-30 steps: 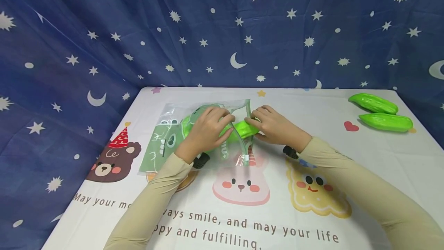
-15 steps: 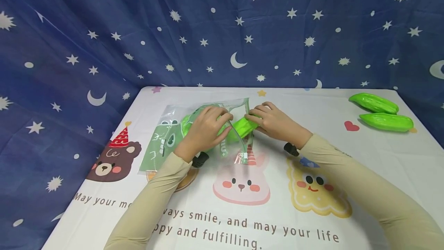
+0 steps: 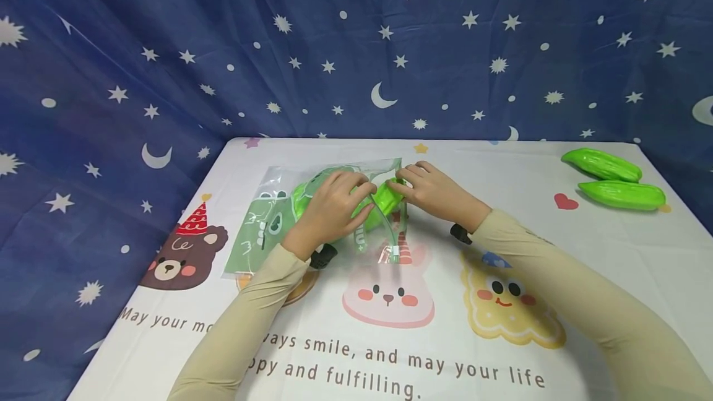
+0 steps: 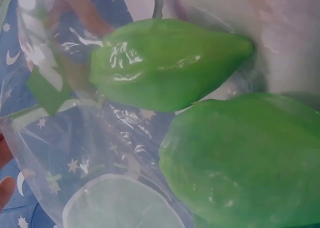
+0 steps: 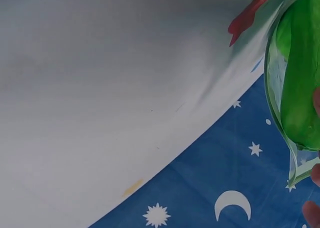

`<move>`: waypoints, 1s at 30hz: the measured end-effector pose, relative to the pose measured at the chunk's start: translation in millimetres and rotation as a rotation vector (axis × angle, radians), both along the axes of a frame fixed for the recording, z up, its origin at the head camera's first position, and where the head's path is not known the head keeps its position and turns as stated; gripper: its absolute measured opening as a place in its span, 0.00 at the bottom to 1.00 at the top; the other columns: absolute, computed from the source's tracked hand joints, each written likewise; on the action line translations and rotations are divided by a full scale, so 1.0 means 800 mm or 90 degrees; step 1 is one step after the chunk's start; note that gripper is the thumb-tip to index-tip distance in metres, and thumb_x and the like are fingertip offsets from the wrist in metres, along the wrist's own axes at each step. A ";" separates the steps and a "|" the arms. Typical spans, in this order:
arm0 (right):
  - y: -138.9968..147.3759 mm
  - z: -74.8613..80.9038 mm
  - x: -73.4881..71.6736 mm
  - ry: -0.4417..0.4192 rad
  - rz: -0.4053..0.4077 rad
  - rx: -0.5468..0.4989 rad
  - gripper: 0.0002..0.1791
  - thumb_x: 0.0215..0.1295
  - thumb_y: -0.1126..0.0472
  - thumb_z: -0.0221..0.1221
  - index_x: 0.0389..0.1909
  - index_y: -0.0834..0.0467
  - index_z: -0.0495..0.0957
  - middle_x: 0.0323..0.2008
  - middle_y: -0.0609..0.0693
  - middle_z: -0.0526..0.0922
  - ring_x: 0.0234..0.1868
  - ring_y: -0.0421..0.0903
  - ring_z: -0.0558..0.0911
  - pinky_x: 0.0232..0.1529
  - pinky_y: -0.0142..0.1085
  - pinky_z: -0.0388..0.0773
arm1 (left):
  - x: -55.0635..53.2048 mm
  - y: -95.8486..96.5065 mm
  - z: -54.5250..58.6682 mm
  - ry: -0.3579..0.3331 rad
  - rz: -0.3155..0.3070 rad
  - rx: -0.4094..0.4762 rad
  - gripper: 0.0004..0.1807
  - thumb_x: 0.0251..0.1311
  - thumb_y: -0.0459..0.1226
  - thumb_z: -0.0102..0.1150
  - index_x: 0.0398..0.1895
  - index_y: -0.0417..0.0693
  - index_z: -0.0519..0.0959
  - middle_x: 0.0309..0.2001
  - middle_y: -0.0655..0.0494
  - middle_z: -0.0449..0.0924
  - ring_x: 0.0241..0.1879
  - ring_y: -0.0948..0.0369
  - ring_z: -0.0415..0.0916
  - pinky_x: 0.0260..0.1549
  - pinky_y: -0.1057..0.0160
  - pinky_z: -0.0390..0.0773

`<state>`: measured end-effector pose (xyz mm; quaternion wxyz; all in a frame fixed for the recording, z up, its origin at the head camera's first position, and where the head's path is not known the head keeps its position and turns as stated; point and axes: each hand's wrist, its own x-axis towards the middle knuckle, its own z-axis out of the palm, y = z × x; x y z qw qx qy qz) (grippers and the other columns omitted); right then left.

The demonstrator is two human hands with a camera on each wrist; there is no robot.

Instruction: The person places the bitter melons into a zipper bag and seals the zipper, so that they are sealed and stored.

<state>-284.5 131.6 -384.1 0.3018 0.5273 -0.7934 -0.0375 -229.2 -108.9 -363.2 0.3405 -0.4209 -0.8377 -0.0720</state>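
Your left hand (image 3: 334, 203) pinched the bag (image 3: 253, 237), right hand (image 3: 437, 194) I couldn't tell; fruit (image 3: 390, 195) slid toward 9 o'clock, probably nearly in.

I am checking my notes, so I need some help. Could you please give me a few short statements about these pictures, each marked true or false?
1. Two papaya-like green fruits lie outside the slider-zip bag. True.
2. The bag is opaque. False: it is transparent, with green fruits visible inside.
3. The right hand touches a fruit at the bag's mouth. True.
4. The printed bear wears a blue hat. False: its party hat is red.
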 end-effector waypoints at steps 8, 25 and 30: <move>-0.005 0.000 -0.008 0.021 0.001 0.017 0.12 0.58 0.67 0.60 0.43 0.59 0.72 0.41 0.54 0.79 0.41 0.51 0.79 0.44 0.43 0.76 | 0.001 0.001 0.001 -0.002 0.003 -0.006 0.09 0.56 0.40 0.59 0.39 0.47 0.78 0.38 0.51 0.79 0.41 0.55 0.76 0.49 0.57 0.74; -0.006 -0.008 -0.016 0.060 0.003 -0.010 0.13 0.54 0.67 0.64 0.41 0.59 0.81 0.30 0.52 0.80 0.32 0.48 0.79 0.38 0.41 0.76 | 0.004 0.003 0.005 -0.003 -0.008 0.004 0.08 0.56 0.39 0.59 0.37 0.47 0.78 0.38 0.51 0.79 0.41 0.55 0.76 0.49 0.57 0.74; 0.000 -0.010 -0.015 0.038 -0.005 -0.003 0.15 0.52 0.60 0.66 0.43 0.58 0.80 0.32 0.53 0.81 0.34 0.49 0.79 0.41 0.42 0.76 | 0.003 0.002 0.005 -0.006 -0.002 0.004 0.08 0.56 0.39 0.59 0.37 0.47 0.78 0.38 0.51 0.79 0.41 0.54 0.77 0.50 0.57 0.74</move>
